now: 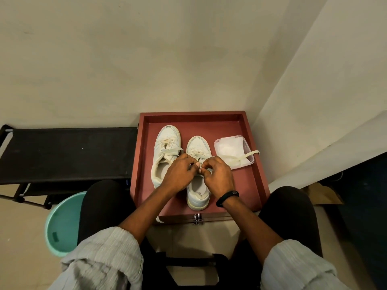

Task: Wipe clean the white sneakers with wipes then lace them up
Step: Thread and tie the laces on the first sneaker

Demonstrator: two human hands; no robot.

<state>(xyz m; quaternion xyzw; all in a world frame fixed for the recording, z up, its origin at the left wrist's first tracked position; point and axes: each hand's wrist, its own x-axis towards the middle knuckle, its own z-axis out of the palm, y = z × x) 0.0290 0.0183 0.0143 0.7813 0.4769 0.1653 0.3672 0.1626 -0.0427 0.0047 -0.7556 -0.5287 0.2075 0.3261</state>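
Two shoes lay toes-away inside the shallow red-brown wooden tray [256, 185]: a white leather low-top sneaker [167, 141] at the tray's left side and a second white leather sneaker [198, 195] at the tray's middle; a clear plastic tub of white wipes [229, 147] stood at the tray's right side, just beside the middle shoe. The left hand [180, 173] and the right hand [219, 175] met over the middle sneaker's tongue, fingers curled, each pinching the flat cream lace [251, 154] near the eyelets; one free end of that lace trailed across the tub. No wipe was in either hand and both uppers looked pale, so wiping seemed finished, though fine dirt was too small to judge. Lacing looked under way and far from done; the middle sneaker showed only its lowest crossings near the toe, its upper eyelets hidden under the hands; the left-side sneaker had a few loose crossings, its lace slack and untied. By my reading, what was left was threading the upper rows, drawing the laces snug and tying them. Outside the tray's left edge stood a black fabric rack [62, 151] and a round teal plastic basin [60, 222].
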